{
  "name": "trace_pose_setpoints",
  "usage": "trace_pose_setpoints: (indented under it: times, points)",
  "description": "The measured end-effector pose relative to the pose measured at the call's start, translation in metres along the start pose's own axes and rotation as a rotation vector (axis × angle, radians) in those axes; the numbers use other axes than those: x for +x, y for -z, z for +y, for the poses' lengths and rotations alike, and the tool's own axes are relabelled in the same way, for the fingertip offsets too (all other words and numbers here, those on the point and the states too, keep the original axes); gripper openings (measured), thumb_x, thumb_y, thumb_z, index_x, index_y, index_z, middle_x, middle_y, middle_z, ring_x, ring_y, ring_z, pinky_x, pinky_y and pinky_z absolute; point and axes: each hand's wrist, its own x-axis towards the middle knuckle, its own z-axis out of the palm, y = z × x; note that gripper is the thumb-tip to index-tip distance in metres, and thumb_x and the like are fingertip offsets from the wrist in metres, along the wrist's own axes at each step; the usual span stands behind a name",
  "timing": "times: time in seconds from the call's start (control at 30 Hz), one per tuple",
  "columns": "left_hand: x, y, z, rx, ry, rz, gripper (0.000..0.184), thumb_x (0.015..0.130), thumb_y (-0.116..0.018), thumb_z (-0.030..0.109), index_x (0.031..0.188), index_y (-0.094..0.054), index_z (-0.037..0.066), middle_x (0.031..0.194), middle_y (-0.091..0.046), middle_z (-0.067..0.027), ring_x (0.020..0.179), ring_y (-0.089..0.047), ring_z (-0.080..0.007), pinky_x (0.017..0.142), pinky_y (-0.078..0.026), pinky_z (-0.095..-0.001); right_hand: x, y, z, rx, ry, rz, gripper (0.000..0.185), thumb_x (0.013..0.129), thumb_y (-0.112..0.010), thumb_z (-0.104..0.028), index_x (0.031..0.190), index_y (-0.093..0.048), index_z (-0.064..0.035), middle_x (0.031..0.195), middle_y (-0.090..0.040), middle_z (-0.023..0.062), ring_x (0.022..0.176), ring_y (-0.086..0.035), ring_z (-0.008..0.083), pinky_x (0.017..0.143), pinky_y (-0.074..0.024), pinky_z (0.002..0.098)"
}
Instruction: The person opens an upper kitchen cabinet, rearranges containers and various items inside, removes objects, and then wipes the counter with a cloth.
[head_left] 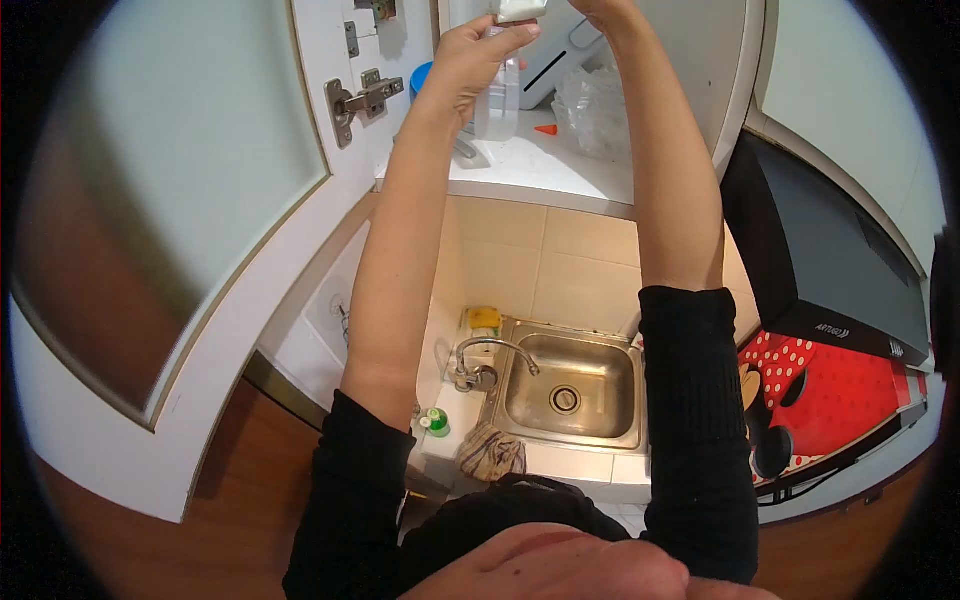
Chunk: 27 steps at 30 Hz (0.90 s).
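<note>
Up in the open wall cabinet, my left hand (478, 62) is closed around the upper part of a clear plastic bottle (497, 112). The bottle's base is at the white shelf (580, 178). A white object (520, 10) shows just above my left thumb, cut by the top edge; whether it belongs to the bottle I cannot tell. Only the heel of my right hand (603, 8) is in view at the top edge, its fingers cut off. Near the hands are a blue round item (421, 78), a small orange piece (546, 129), crumpled clear plastic bags (592, 110) and a white panel-like item (565, 62).
A frosted cabinet door (190, 200) hangs open at left. Below are a steel sink (625, 440), a curved faucet (500, 345), a yellow sponge (485, 318), a green-labelled bottle (436, 422) and a striped cloth (490, 455). A black box (820, 250) stands at right over a red dotted cover (850, 400).
</note>
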Motion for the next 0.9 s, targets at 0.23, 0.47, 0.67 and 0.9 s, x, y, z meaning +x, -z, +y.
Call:
trace_pose_setpoints:
  times: [0.23,0.47,0.67,0.9]
  points:
    - [0.001,-0.003,-0.023,-0.143,-0.258,0.092,0.036,0.081,-0.077,0.026,0.108,-0.069,0.004,0.088,-0.066,-0.0008,0.073,-0.059,-0.0093,0.066,-0.046,-0.0243,-0.001,-0.005,-0.001,0.045,0.064,-0.112,0.027,0.086,-0.072,-0.028,0.106,-0.074,-0.0101,0.087,-0.072,0.0043,0.073,-0.062,0.0116,0.063,-0.0497,0.0293]
    - [-0.006,-0.002,-0.023,-0.187,-0.249,0.167,0.029,0.081,-0.078,0.025,0.102,-0.071,0.005,0.082,-0.065,0.0011,0.074,-0.06,-0.0096,0.064,-0.045,-0.025,0.002,-0.004,0.011,0.161,-0.021,-0.007,0.037,0.085,-0.071,-0.037,0.102,-0.074,-0.0047,0.085,-0.072,0.006,0.071,-0.063,0.014,0.064,-0.0506,0.0315]
    - [-0.013,0.003,-0.028,-0.185,-0.376,0.187,0.027,0.08,-0.078,0.021,0.102,-0.071,0.006,0.081,-0.065,0.0009,0.074,-0.061,-0.0096,0.063,-0.046,-0.0253,-0.016,0.02,0.052,-0.818,-0.484,0.512,0.055,0.089,-0.058,-0.045,0.116,-0.062,0.0035,0.119,-0.06,0.0257,0.108,-0.06,0.0387,0.091,-0.0487,0.046]
    - [-0.018,0.002,-0.025,-0.334,-0.37,0.124,0.022,0.082,-0.076,0.02,0.099,-0.071,0.007,0.08,-0.066,-0.0006,0.073,-0.062,-0.0102,0.063,-0.047,-0.0253,-0.017,0.017,0.096,-0.547,-0.75,0.376,0.063,0.079,-0.069,-0.045,0.118,-0.059,0.0029,0.116,-0.061,0.0222,0.098,-0.063,0.0326,0.079,-0.0517,0.0422]
